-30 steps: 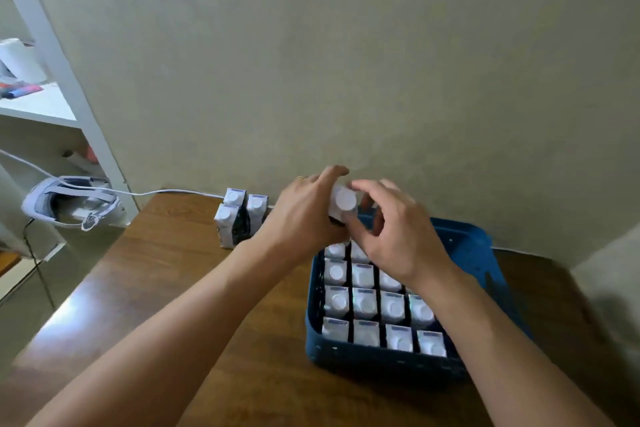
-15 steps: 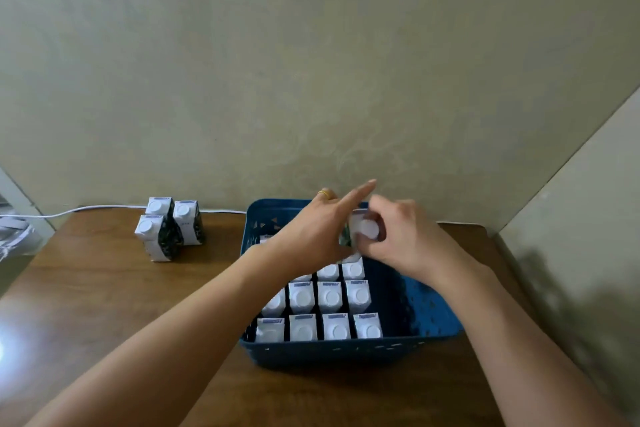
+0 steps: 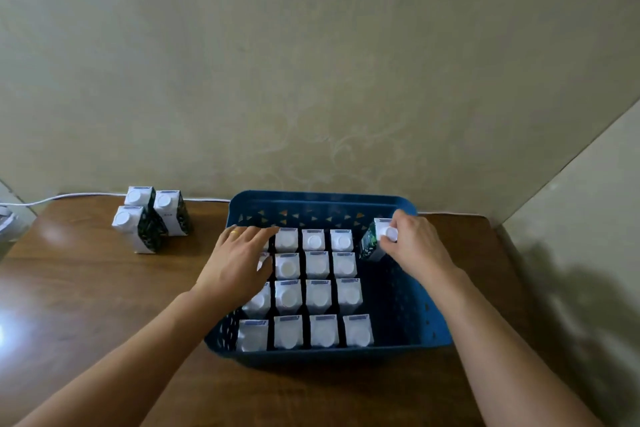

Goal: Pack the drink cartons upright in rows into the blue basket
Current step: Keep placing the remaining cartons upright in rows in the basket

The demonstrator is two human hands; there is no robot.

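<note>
Starting fifth column, far right corner of blue basket (image 3: 429, 315).
Right hand (image 3: 414, 246) pinches carton (image 3: 372, 244) by its cap, tilted; left hand (image 3: 239, 262), fingers spread, steadies packed cartons (image 3: 318, 291).

A white cable (image 3: 69, 197) runs along the wooden table's (image 3: 86, 288) far edge, perhaps touching the beige wall (image 3: 311, 62).

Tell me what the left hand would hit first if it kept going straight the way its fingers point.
The left hand lies flat, fingers aimed right and slightly away over the packed cartons. Straight on, it would likely brush the back-row carton tops first; beyond them is the carton the right hand holds. Its height above them is unclear.
</note>
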